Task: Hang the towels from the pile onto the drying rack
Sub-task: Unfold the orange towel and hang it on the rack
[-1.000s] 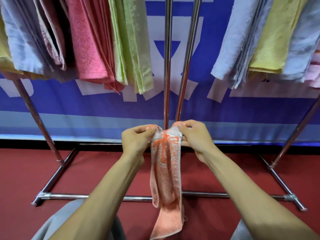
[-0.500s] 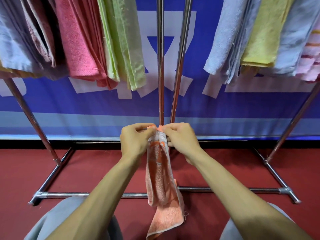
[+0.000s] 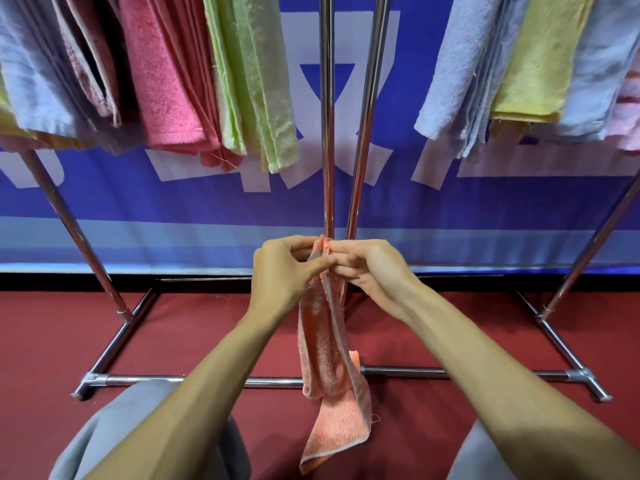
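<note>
- Now my left hand [image 3: 282, 275] and right hand [image 3: 372, 271] both pinch the top of one orange towel [image 3: 329, 368].
- Two uprights of the drying rack [image 3: 327, 133] stand just behind it.

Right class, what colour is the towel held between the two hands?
Salmon orange; the towel shows best in the head view.

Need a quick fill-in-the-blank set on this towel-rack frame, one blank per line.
1. The left hand and right hand pinch the orange terry towel at its ___ edge.
2. The light green towel hangs directly beside a ___ towel.
3. The yellow towel hangs between two light ___ towels.
Missing words: top; pink; blue.
</note>
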